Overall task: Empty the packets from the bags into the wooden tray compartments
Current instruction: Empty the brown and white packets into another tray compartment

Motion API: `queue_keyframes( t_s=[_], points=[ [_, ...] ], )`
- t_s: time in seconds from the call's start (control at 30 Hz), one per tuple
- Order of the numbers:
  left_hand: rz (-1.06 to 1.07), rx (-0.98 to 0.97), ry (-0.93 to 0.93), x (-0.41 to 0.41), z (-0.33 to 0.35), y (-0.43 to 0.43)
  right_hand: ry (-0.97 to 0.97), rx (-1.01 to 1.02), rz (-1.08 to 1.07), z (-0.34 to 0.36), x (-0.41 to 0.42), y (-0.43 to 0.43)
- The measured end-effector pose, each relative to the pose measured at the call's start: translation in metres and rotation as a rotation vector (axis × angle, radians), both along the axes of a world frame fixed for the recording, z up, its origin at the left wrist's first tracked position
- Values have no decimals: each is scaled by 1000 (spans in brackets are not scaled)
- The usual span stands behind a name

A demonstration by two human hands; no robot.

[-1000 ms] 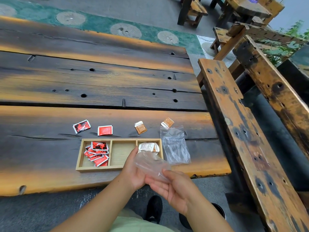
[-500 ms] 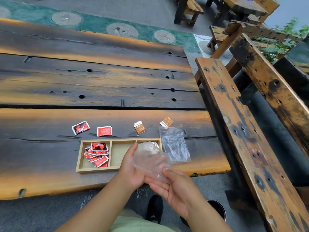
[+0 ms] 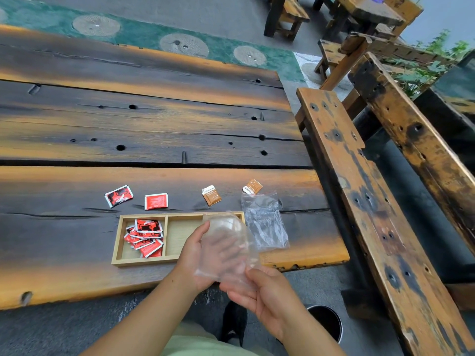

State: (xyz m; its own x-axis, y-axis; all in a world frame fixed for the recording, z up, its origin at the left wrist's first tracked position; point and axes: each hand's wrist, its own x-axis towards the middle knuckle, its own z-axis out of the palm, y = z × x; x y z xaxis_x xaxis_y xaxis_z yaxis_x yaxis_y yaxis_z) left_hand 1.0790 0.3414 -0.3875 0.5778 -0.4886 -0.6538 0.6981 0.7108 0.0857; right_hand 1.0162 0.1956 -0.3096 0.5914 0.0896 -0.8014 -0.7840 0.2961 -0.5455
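Clear bag (image 3: pixel 226 242) held above right end of wooden tray (image 3: pixel 144 261), hiding right compartment; left hand (image 3: pixel 198 255) grips its side, fingers behind plastic, seemingly spread; right hand (image 3: pixel 264 296) pinches lower corner; red packets (image 3: pixel 145 237) heaped in left compartment; second bag (image 3: pixel 264 224) flat on bench (image 3: pixel 180 124) just right of tray; two brown packets (image 3: pixel 211 195) beyond tray

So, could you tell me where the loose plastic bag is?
Head view: the loose bag lies on the table, right of the tray, near a brown packet.
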Motion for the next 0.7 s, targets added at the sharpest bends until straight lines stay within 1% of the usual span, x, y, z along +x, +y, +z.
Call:
queue_keyframes(
  t_s=[0.1, 0.2, 0.27, 0.4, 0.47, 0.57, 0.63, 0.7],
  points=[
    [-47, 102, -93, 11, 11, -5, -58, -95, 12, -3, 1, -8],
    [-127, 225, -186, 22, 18, -12, -142, -251, 47, -9, 5, -21],
    [-126, 310, -196, 29, 21, -18, -161, -317, 55, -16, 6, -31],
    [-95, 367, -210, 41, 23, -41, -140, -300, 37, -36, 15, -55],
    [-109, 438, -249, 50, 22, -58, -170, -313, 30, -47, 32, -78],
    [-128, 551, -247, 57, 19, -88, -202, -334, 25, -61, 66, -119],
    [-151, 612, -229, 63, 17, -110, -236, -340, 94, -73, 91, -146],
    [-170, 718, -235, 73, 10, -127, -272, -387, 198, -90, 117, -166]
  ],
)
